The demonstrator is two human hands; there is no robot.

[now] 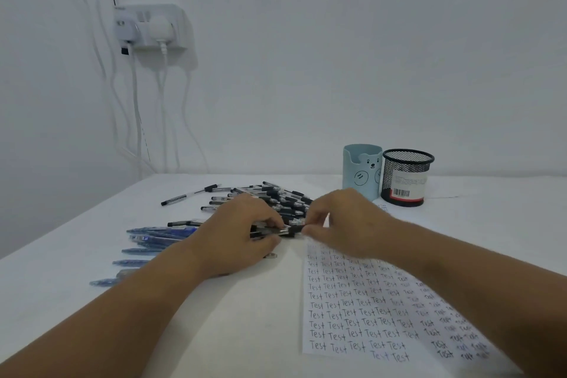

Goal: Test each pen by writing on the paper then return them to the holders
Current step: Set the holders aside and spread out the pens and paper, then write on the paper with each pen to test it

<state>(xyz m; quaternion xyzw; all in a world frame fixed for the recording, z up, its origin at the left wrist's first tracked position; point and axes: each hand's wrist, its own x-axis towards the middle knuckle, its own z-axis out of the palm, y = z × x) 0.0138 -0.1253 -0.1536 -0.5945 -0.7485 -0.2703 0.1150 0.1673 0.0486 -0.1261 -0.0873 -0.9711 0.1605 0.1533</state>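
Both hands meet over one black pen (pixel 290 229) at the middle of the table. My left hand (pixel 242 230) grips its barrel among other pens. My right hand (pixel 340 221) pinches the pen's right end, likely the cap. Behind the hands lies a heap of black pens (pixel 273 196). Several blue pens (pixel 153 236) lie in a row to the left. The paper (pixel 362 310), covered with rows of the word "Test", lies at the right under my right forearm. A light blue bear holder (pixel 362 172) and a black mesh holder (pixel 405 178) stand at the back right.
The white table (pixel 92 255) meets a white wall at the back. A wall socket (pixel 150 27) with plugs and hanging cables is at the upper left. One black pen (pixel 175 199) lies apart at the far left of the heap.
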